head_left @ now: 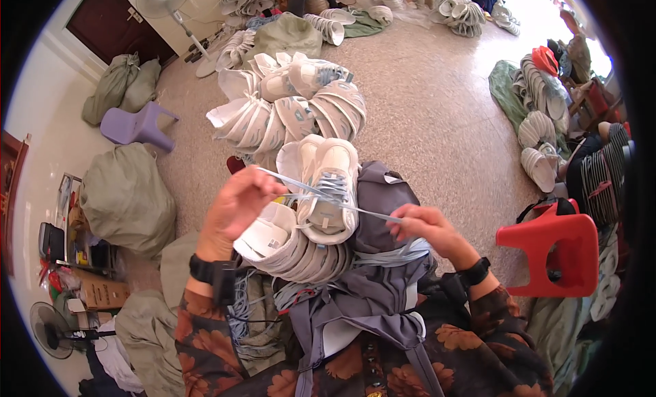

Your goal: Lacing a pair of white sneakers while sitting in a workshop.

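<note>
A cream sneaker [329,216] rests in front of me with its toe pointing away and its opening toward me. Light blue shoelace [333,185] is threaded through its eyelets. My left hand [247,197] pinches one lace end, stretched out to the left. With closed fingers my right hand [425,226] holds the other end, pulled to the right. The two ends cross above the tongue. Beneath the sneaker is a row of nested shoes [294,253]. A bundle of loose laces [396,252] lies on the grey apron [362,294] over my lap.
A big pile of nested sneakers [294,110] stands just beyond. Left are stuffed sacks [128,195], a purple stool [139,126] and a small fan [53,331]. On the right are a red stool [553,250] and a person in striped clothing [605,175] beside more shoes [540,144].
</note>
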### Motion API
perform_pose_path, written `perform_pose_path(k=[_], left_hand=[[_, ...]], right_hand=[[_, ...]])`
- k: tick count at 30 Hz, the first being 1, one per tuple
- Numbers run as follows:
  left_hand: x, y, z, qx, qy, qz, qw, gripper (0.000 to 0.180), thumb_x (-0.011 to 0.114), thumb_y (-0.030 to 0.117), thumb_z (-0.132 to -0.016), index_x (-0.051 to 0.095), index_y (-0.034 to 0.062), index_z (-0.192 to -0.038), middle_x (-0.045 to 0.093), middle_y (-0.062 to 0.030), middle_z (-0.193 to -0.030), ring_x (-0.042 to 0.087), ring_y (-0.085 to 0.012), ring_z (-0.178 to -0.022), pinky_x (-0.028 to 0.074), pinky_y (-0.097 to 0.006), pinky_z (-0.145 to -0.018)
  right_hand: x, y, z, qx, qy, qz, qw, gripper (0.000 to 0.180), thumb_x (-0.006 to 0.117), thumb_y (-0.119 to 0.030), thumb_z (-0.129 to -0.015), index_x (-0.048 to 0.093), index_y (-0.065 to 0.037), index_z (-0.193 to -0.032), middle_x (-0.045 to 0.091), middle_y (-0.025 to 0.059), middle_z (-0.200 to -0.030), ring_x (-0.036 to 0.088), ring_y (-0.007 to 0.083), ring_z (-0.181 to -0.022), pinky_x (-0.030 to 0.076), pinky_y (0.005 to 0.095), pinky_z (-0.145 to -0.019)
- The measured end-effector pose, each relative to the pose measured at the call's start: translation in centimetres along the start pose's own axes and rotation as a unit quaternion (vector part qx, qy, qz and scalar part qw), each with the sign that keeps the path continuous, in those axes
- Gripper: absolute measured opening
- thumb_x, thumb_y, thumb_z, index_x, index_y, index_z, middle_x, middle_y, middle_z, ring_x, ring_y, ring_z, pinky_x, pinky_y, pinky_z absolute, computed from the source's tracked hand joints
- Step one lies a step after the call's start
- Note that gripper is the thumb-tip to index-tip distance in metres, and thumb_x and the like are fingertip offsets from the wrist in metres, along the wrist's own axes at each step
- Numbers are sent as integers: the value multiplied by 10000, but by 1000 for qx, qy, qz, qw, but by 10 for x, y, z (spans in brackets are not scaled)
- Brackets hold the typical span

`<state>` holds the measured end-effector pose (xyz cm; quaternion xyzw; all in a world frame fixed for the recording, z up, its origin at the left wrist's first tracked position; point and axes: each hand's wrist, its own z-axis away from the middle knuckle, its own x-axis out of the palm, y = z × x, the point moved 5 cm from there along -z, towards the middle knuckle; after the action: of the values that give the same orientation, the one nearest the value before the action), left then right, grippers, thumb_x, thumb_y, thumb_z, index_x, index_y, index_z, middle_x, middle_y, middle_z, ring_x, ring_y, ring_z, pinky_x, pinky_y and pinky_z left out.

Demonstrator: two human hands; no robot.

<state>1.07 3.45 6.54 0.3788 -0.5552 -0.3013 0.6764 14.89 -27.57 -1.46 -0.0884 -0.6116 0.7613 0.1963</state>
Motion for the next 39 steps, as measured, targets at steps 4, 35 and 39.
perform_pose_path(k=[4, 35, 39], left_hand=[[-42, 23, 29, 41, 83, 136, 986, 241, 521, 265, -1053, 566, 81, -903, 550, -3, -787, 535, -148, -710, 500, -372, -947], [-77, -65, 42, -130, 161, -218, 954, 147, 516, 105, -1002, 613, 28, -1081, 667, -57, -808, 547, -58, -503, 479, -223, -456], [-39, -76, 35, -131, 155, -92, 975, 166, 528, 150, -1030, 600, 13, -1089, 701, -93, -886, 647, -111, -605, 557, -252, -570]], right_hand=[[-24, -42, 21, -143, 48, -220, 964, 359, 486, -196, -1040, 547, -57, -714, 668, 100, -1083, 606, 251, -1118, 492, 425, -988], [33, 17, -86, -113, 90, 256, 956, 127, 640, -87, -941, 674, 16, -1007, 689, 73, -768, 608, 131, -618, 479, 280, -570], [39, -7, -85, -168, 128, 371, 904, 131, 627, -70, -893, 663, 8, -992, 678, 185, -842, 674, 349, -747, 527, 419, -663]])
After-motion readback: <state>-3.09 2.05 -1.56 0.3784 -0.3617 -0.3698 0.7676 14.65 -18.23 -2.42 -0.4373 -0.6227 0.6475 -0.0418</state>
